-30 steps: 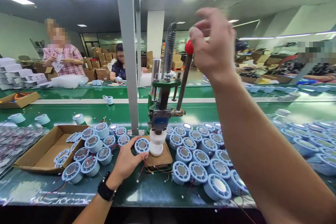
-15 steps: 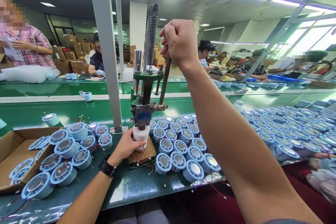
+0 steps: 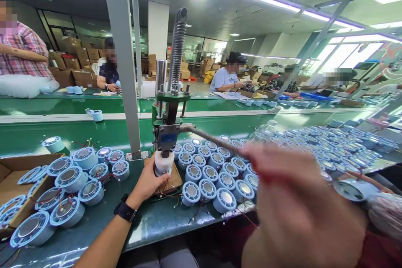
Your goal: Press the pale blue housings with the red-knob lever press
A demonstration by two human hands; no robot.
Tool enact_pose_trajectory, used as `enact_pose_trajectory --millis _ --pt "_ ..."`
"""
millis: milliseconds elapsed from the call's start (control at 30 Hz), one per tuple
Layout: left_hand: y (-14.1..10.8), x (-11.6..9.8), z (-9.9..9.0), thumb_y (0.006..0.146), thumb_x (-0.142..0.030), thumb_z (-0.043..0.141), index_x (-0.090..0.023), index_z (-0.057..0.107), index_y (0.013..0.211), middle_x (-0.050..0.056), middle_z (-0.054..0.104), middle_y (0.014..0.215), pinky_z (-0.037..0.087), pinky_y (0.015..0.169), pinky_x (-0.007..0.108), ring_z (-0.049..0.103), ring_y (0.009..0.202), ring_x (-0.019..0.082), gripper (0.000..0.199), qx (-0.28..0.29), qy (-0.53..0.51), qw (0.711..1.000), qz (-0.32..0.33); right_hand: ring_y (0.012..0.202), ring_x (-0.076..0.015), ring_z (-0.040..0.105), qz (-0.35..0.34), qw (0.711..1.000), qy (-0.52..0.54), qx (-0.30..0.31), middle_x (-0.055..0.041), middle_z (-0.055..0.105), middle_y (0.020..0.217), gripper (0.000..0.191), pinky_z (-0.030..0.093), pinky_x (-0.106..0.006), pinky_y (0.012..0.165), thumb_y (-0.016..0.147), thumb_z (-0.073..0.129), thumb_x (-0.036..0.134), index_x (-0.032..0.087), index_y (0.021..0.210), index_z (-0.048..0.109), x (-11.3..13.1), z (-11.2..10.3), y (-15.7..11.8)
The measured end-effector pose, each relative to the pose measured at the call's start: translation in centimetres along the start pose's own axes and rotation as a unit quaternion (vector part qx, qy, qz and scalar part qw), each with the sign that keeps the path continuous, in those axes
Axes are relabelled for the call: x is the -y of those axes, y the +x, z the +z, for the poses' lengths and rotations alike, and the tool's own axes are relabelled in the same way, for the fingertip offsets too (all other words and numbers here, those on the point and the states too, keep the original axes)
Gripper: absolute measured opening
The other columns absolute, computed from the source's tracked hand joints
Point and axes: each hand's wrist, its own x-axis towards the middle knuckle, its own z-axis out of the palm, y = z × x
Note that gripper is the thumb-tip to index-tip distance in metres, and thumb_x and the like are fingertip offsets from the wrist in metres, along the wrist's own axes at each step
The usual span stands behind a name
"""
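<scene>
A green hand-operated arbor press point(image 3: 169, 134) stands on the bench in front of me. Its white press block point(image 3: 164, 161) sits low over a small round part point(image 3: 161, 171), with thin red and dark wires trailing out below. My left hand point(image 3: 150, 181) curls around this part from the left, thumb across its front; fingers behind are hidden. My right hand point(image 3: 292, 184), smeared by motion, is closed around the end of the press lever point(image 3: 216, 138), which points out to the right. The wooden base plate point(image 3: 176, 179) shows under the part.
Light blue round housings with metal discs point(image 3: 207, 188) stand in rows to the right, and more point(image 3: 91, 192) are grouped at left. A cardboard box point(image 3: 19, 180) holds blue rings. A grey post point(image 3: 121, 63) rises behind the bench. Several people sit or stand beyond the green conveyor point(image 3: 78, 127).
My right hand has swung the lever from nearly upright down to the right. The white press block now sits slightly lower in view. My left hand keeps its hold on the part.
</scene>
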Motion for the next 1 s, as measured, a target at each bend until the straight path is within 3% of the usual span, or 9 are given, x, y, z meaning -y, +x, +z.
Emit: enact_pose_trajectory --millis 100,167,300,433,533,633,733,833,1000 --pt "0.1 0.1 0.2 0.067 -0.033 0.076 -0.018 0.045 0.145 0.014 0.058 0.140 0.034 0.114 0.050 0.051 0.131 0.035 0.085 -0.014 0.006 1.000 -0.011 0.079 -0.0202 0.063 -0.024 0.997 -0.039 -0.054 -0.0034 0.053 0.076 0.024 0.057 -0.039 0.067 0.092 0.048 0.012 0.025 0.081 0.066 0.1 -1.8 -10.1" --pt "0.1 0.1 0.4 0.066 -0.039 0.076 -0.018 0.044 0.144 0.014 0.059 0.138 0.036 0.112 0.049 0.052 0.130 0.035 0.087 -0.026 0.017 0.999 -0.018 0.084 -0.0187 0.063 -0.040 0.997 -0.048 -0.041 -0.0028 0.053 0.079 0.023 0.057 -0.037 0.071 0.085 0.052 0.001 0.019 0.077 0.063 -0.1 -1.9 -11.5" --pt "0.1 0.0 0.5 0.066 -0.052 0.072 -0.015 0.049 0.137 0.015 0.064 0.130 0.043 0.104 0.048 0.059 0.119 0.035 0.083 -0.040 0.048 0.998 -0.030 0.105 -0.0175 0.061 -0.092 0.995 -0.017 -0.023 -0.0047 0.059 0.109 0.024 0.056 -0.040 0.091 0.086 0.052 0.001 0.020 0.096 0.064 -0.7 0.0 -2.5" --pt "0.1 0.1 0.5 0.064 -0.063 0.067 -0.014 0.054 0.125 0.016 0.067 0.120 0.046 0.098 0.050 0.062 0.112 0.038 0.079 -0.047 0.089 0.994 -0.040 0.119 -0.0159 0.056 -0.057 0.997 0.039 -0.015 -0.0070 0.048 0.137 0.032 0.053 -0.035 0.102 0.096 0.042 0.011 0.023 0.121 0.058 -3.3 6.1 8.8" --pt "0.2 0.5 0.4 0.065 -0.064 0.067 -0.016 0.055 0.120 0.015 0.069 0.117 0.048 0.096 0.050 0.064 0.108 0.037 0.075 -0.057 0.107 0.992 -0.033 0.134 -0.0179 0.046 0.007 0.998 0.033 0.047 -0.0099 0.045 0.143 0.030 0.044 -0.037 0.113 0.094 0.044 0.014 0.018 0.121 0.057 -5.5 9.9 11.2" --pt "0.4 1.0 0.1 0.067 -0.062 0.068 -0.017 0.055 0.118 0.015 0.069 0.118 0.049 0.096 0.049 0.064 0.110 0.036 0.070 -0.058 0.107 0.992 -0.015 0.141 -0.0174 0.040 0.059 0.997 0.018 0.050 -0.0101 0.048 0.144 0.037 0.040 -0.040 0.118 0.095 0.047 0.020 0.020 0.131 0.048 -5.7 10.4 6.0" --pt "0.4 1.1 0.0 0.067 -0.058 0.069 -0.016 0.055 0.122 0.014 0.070 0.116 0.051 0.095 0.049 0.066 0.108 0.036 0.070 -0.057 0.110 0.992 -0.012 0.140 -0.0206 0.042 0.140 0.990 0.007 0.010 -0.0106 0.045 0.147 0.055 0.042 -0.045 0.116 0.091 0.046 0.022 0.023 0.145 0.034 -4.8 9.6 -3.7" --pt "0.6 0.6 0.2 0.066 -0.056 0.071 -0.017 0.057 0.122 0.014 0.071 0.117 0.053 0.095 0.048 0.066 0.110 0.036 0.069 -0.058 0.102 0.993 -0.008 0.144 -0.0296 0.037 0.244 0.968 -0.024 0.053 -0.0174 0.037 0.152 0.077 0.040 -0.053 0.115 0.079 0.055 0.017 0.017 0.150 0.027 -4.5 10.1 -12.0" --pt "-0.5 -0.6 -0.8 0.068 -0.055 0.066 -0.016 0.058 0.128 0.016 0.065 0.131 0.048 0.106 0.051 0.062 0.120 0.037 0.071 -0.028 0.133 0.991 0.003 0.137 -0.0282 0.048 0.326 0.936 0.027 0.130 -0.0175 0.049 0.145 0.085 0.042 -0.045 0.115 0.072 0.063 0.012 0.013 0.151 0.031 -5.9 12.5 -16.5"
